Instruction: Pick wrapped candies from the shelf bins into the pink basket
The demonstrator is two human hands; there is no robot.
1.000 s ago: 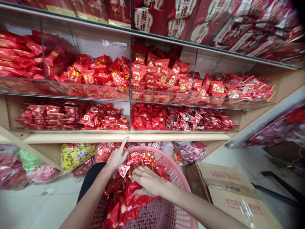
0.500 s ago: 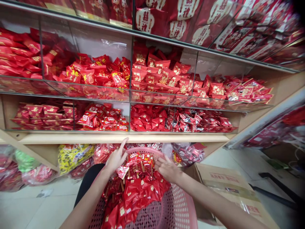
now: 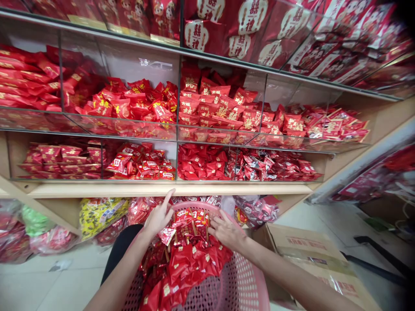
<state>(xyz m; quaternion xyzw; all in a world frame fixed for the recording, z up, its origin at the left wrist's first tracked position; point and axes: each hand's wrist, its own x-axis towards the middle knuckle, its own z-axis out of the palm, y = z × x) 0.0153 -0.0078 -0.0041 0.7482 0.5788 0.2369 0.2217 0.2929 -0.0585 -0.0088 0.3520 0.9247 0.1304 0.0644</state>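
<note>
- The pink perforated basket [image 3: 254, 276] stands in front of the display shelf, beside the person's dark-clothed knee [image 3: 120, 244], and holds a heap of small wrapped packets.
- Within it, glossy red packets [image 3: 184, 261] cover the middle and near left, while smaller label-printed packets [image 3: 183, 217] lie toward the far rim. A patch of the basket's bottom shows bare at the near right.
- The left hand [image 3: 158, 220] lies at the basket's far left edge, index finger extended toward the wooden ledge [image 3: 240, 189], thumb held apart. The other fingers are mostly hidden, so I cannot tell whether they grip the rim. A white-and-red packet [image 3: 167, 236] is just beside it.
- The right hand [image 3: 228, 234] reaches over the right side of the basket, fingers loosely spread and slightly curled, fingertips at the edge of the heap. Nothing shows pinched between them; whether they touch a packet is unclear.
- As for progress, the handling looks partway along: many packets are already gathered in the basket, roughly grouped by kind, though the near-left part looks mixed. Whether that grouping is finished cannot be told.
- Above the ledge, the lower compartments hold plain red packets [image 3: 202, 162] and maroon packets [image 3: 61, 157], and gold-lettered packets [image 3: 223, 108] fill a compartment higher up.
</note>
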